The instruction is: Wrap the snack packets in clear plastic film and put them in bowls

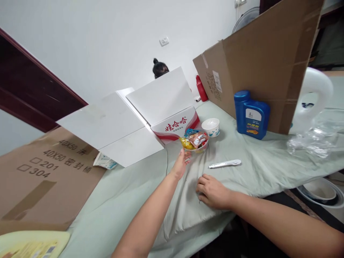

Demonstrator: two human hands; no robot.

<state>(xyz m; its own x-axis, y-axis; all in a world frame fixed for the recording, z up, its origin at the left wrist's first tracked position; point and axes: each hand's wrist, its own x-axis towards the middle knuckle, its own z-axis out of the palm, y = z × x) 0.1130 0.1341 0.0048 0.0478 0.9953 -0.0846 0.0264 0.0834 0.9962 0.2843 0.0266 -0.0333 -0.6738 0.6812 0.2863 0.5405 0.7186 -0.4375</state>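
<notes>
My left hand [181, 163] reaches forward with its fingers stretched out, its fingertips at the near rim of a clear bowl [197, 148] filled with colourful snack packets [197, 139]. My right hand [212, 190] rests palm down on the pale green tablecloth [134, 193], fingers loosely curled and holding nothing. A white utility knife [225, 163] lies on the cloth just beyond my right hand. A white paper cup [211, 127] stands behind the bowl.
An open white carton with red print [174, 125] stands behind the bowl. A blue oil bottle [251, 114] leans against a large brown cardboard sheet [268, 61]. Flat cardboard [45, 179] lies left; crumpled clear plastic [314, 139] right. A person's head [159, 68] shows behind the carton.
</notes>
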